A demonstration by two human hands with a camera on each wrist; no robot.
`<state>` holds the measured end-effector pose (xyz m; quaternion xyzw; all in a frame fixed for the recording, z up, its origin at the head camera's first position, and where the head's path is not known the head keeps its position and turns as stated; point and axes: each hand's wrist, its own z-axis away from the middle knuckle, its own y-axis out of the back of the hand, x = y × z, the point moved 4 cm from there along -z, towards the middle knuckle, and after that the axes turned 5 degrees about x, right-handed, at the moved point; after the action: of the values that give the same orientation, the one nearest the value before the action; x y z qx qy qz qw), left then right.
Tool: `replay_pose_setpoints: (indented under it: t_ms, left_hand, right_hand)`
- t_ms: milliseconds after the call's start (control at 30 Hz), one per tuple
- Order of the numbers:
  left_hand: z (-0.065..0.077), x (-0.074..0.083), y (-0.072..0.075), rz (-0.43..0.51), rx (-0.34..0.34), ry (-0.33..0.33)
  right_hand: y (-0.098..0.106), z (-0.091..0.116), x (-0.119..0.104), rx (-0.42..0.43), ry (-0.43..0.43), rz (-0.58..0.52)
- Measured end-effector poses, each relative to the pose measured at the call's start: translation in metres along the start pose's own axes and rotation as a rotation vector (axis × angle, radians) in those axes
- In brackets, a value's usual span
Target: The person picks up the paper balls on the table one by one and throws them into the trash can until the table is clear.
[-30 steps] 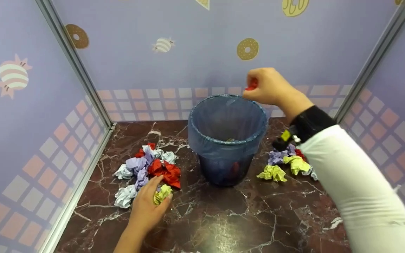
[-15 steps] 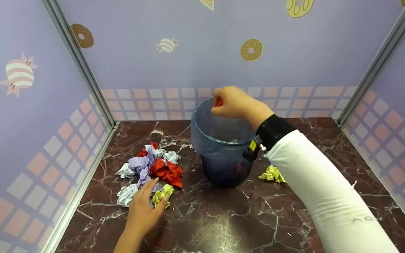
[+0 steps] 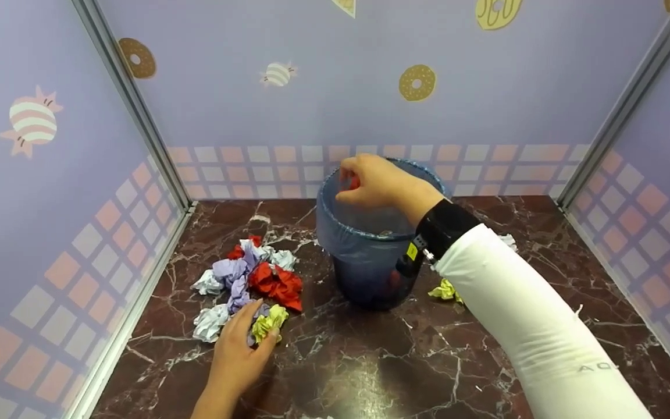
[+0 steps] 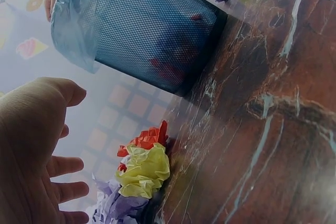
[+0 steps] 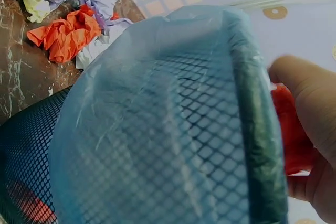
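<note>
A blue mesh bin (image 3: 364, 282), lined with a translucent bag (image 3: 338, 235), stands in the middle of the table. Over its mouth my right hand (image 3: 377, 181) holds a crumpled red paper ball (image 3: 355, 183), mostly hidden by the fingers; the red paper (image 5: 290, 129) shows better in the right wrist view. My left hand (image 3: 239, 349) hovers at the left pile beside a crumpled yellow paper ball (image 3: 271, 323). In the left wrist view its fingers (image 4: 68, 191) are spread, apart from the yellow paper (image 4: 144, 171).
Left of the bin lie purple paper (image 3: 230, 271), white paper (image 3: 210, 323) and red paper (image 3: 277, 284). A yellow ball (image 3: 445, 291) and a bit of white paper (image 3: 508, 241) show around the right sleeve (image 3: 521, 314). Patterned walls enclose the dark marble tabletop (image 3: 381, 372).
My right hand has moved left and down, from beside the bin's right rim to over its mouth, with the red paper in it. The left hand has barely moved.
</note>
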<state>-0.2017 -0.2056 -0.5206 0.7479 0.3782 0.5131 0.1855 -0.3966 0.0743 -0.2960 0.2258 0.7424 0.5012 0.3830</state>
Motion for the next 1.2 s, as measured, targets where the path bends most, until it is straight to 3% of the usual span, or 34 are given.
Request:
replay_pose_setpoints:
  t_ms: [233,467,700,933,1067,1200]
  left_hand:
    - [0.001,0.002,0.002,-0.004,0.0,-0.003]
    - [0.001,0.008,0.003,-0.028,-0.002,-0.037]
    - [0.0,0.019,0.0,-0.047,-0.041,-0.046]
    - [0.0,0.041,-0.016,-0.03,-0.106,-0.101]
    - [0.002,0.058,-0.03,-0.034,-0.159,-0.142]
    - [0.003,0.075,-0.044,-0.058,-0.226,-0.19]
  right_hand:
    - [0.001,0.009,0.003,-0.074,-0.021,0.075]
    - [0.011,0.031,0.03,-0.027,-0.004,0.172]
    - [0.027,0.063,0.084,0.046,-0.054,0.176]
    - [0.039,0.114,0.15,0.106,-0.187,0.148]
    - [0.036,0.153,0.187,0.1,-0.298,0.148]
    - [0.02,0.192,0.223,0.059,-0.398,0.156]
